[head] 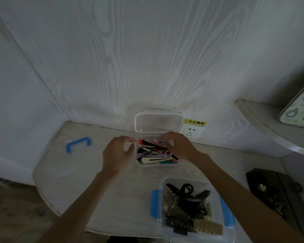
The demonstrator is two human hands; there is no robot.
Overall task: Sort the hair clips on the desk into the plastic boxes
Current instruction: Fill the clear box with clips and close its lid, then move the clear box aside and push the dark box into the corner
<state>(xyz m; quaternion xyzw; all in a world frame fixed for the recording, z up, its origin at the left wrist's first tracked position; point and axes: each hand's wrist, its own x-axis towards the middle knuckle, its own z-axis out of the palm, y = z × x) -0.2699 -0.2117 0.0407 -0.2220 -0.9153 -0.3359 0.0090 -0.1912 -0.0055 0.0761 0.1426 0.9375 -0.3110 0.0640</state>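
Left hand (118,152): open, fingers loosely curled, empty; held at the left wall of the small clear box, touching it or just beside it, which cannot be told.
Right hand (178,146): fingers bent down over the far right part of the same box, among or just above the clips; whether it grips one cannot be told.
Small clear box (139,163): at the far middle of the counter, its hinged lid (157,122) standing open against the wall; filled with slim coloured hair clips (154,152), flat snap and bar types in pink, black, cream and teal.
Large clear box (225,230): near right on the counter, with blue latches (154,204) on its sides; it holds the bulkier pieces, black claw clips (189,193) and combs.
Large lid (47,165): clear, with a blue handle (78,143), lying flat on the left of the counter, well apart from its box.
Counter (126,190): pale wood grain; no loose clip shows on its bare surface.
Surroundings: a wall socket (191,131) under a yellow label, just right of the small box; a dark case (277,195) at the right edge.
Progress, as judged: sorting appears nearly or fully done, slim clips in one box and bulky ones in the other; what seems left is settling the last clips and closing both boxes.
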